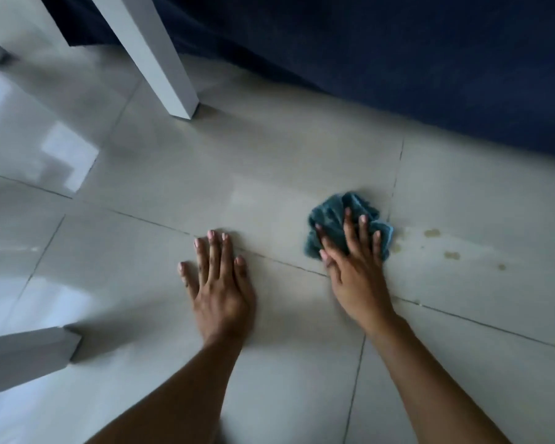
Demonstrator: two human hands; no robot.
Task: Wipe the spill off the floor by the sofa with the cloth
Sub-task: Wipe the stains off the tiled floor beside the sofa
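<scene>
A: Report the position of the cloth.

B: The cloth (337, 219) is a bunched teal rag lying on the floor (269, 168), close to the point where the grout lines of the pale tiles cross. It sits in front of the dark blue sofa (430, 75), apart from the sofa's lower edge.

A: State the condition of each hand.

B: The right hand (354, 267) lies flat on top of the cloth, fingers (350, 232) spread and extended. It presses down on the cloth; the fingers are not curled around it. The left hand (220, 283) is open, palm down, flat on the bare tile, well to the left of the cloth and holding nothing.

A: Locate the spill.

B: The spill (450, 254) shows as several small yellowish spots on the tile to the right of the cloth. The nearest spot lies just beside the cloth's right edge; the others trail further right.

A: List surrounding items.

B: A white table leg (161, 65) stands on the floor at upper left, near the sofa. A second white leg (26, 354) enters from the left edge.
</scene>
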